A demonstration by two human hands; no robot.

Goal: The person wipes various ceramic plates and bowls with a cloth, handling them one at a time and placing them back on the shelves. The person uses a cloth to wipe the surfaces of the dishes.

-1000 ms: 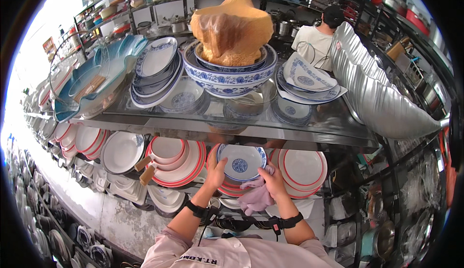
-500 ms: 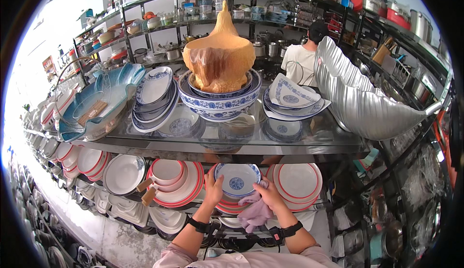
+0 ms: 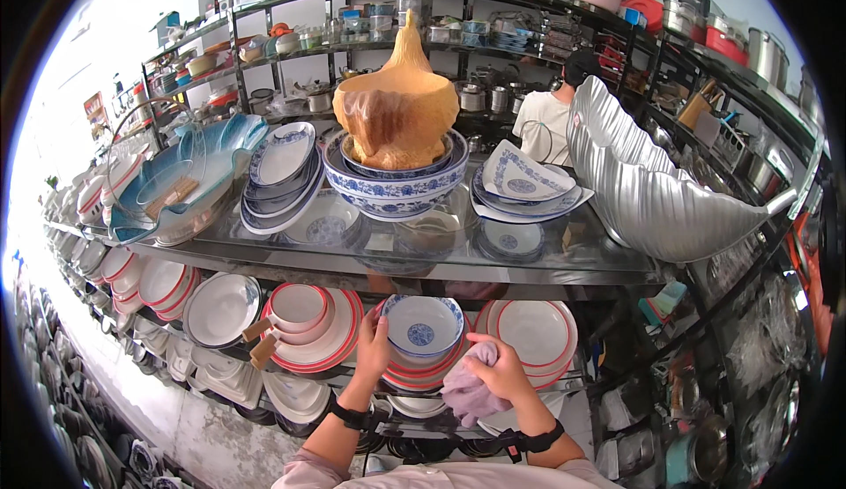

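My left hand (image 3: 374, 342) grips the left edge of a blue-and-white patterned bowl (image 3: 421, 320) on the lower shelf. The bowl sits over a stack of red-rimmed plates (image 3: 414, 374). My right hand (image 3: 499, 367) is closed on a bunched pink cloth (image 3: 467, 392) just off the bowl's lower right. To the left are red-rimmed pans with wooden handles (image 3: 300, 308); to the right, another red-rimmed plate stack (image 3: 533, 335).
The glass upper shelf (image 3: 379, 260) holds blue-and-white bowls (image 3: 397, 189), stacked dishes (image 3: 529, 181), a yellow-orange sculpted piece (image 3: 397, 101), a teal platter (image 3: 167, 185) and a large silver leaf-shaped vessel (image 3: 652, 189). A person (image 3: 546, 119) stands behind it, facing away.
My right hand has let go of the bowl's rim and drawn the cloth down and away from it. The bowl has shifted slightly left, with my left hand still at its edge.
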